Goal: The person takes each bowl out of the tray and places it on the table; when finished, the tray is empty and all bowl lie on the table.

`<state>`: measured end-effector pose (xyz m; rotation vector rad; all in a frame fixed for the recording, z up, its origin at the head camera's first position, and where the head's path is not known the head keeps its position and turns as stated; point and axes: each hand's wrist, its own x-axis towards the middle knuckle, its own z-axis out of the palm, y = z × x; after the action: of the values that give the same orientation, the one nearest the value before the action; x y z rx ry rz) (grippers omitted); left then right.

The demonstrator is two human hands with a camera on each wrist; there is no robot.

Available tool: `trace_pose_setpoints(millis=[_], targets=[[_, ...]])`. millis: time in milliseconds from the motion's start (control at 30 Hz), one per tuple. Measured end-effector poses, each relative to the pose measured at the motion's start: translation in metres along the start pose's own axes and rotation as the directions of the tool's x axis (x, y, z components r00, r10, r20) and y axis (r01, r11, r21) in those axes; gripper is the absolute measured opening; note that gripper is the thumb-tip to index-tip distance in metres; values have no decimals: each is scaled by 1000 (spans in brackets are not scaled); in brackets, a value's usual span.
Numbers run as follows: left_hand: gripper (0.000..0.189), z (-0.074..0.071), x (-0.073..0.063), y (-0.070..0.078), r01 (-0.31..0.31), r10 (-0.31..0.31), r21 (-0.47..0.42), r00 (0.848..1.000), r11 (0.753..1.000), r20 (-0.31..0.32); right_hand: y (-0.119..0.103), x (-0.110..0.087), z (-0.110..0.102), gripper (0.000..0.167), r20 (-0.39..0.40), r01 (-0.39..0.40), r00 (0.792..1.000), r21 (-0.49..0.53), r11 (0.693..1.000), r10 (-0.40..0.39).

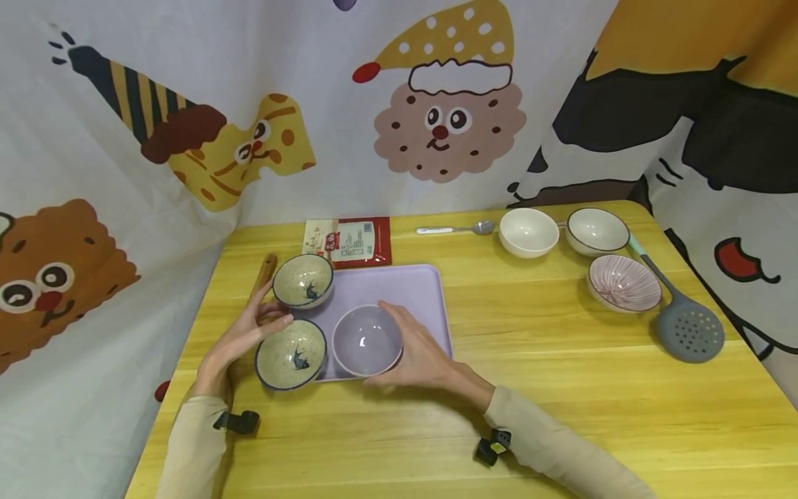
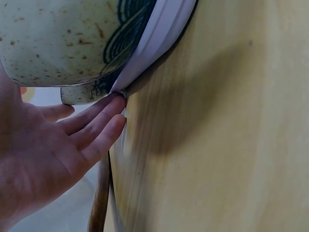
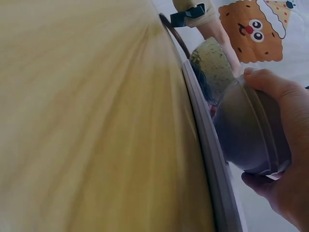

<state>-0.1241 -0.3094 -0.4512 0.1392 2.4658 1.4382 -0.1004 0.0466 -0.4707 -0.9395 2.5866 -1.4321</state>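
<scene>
Table (image 1: pixel 561 395) bears a lilac tray (image 1: pixel 425 294); right hand (image 1: pixel 420 352) pinches a purple bowl (image 1: pixel 368 339) between thumb and fingers at the tray's near edge; left hand (image 1: pixel 244 336), fingers outstretched, thumb apart, is beside two speckled bowls (image 1: pixel 290 355) at the tray's left.

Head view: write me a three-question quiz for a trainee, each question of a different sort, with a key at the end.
1. True or false: the right hand grips the purple bowl.
2. Which utensil lies to the right of the striped bowl?
3. Count: how many bowls show in all?

Key:
1. True.
2. The skimmer.
3. Six.
</scene>
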Motion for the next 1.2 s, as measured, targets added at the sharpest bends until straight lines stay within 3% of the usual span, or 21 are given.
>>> trace_pose_setpoints(millis=[167, 367, 567, 700, 867, 1200], targets=[[98, 1, 1, -4, 2, -2, 3, 1000, 1000, -1, 1, 0, -13, 128, -54, 8, 999, -7, 1000, -8], [98, 2, 1, -7, 5, -5, 16, 1000, 1000, -2, 3, -5, -30, 128, -111, -37, 993, -2, 999, 36], [97, 1, 0, -6, 10, -10, 13, 1000, 1000, -5, 7, -15, -48, 127, -180, -79, 981, -1, 997, 78], [97, 1, 0, -3, -3, 3, 4, 1000, 1000, -3, 12, -22, -60, 125, -230, -67, 971, 0, 998, 65], [96, 1, 0, -2, -15, 15, 3, 1000, 1000, -3, 21, -31, -76, 124, -299, -71, 952, -14, 997, 63], [95, 1, 1, -6, -13, 13, 5, 1000, 1000, -6, 38, -52, -108, 127, -443, -164, 889, -69, 984, 117]])
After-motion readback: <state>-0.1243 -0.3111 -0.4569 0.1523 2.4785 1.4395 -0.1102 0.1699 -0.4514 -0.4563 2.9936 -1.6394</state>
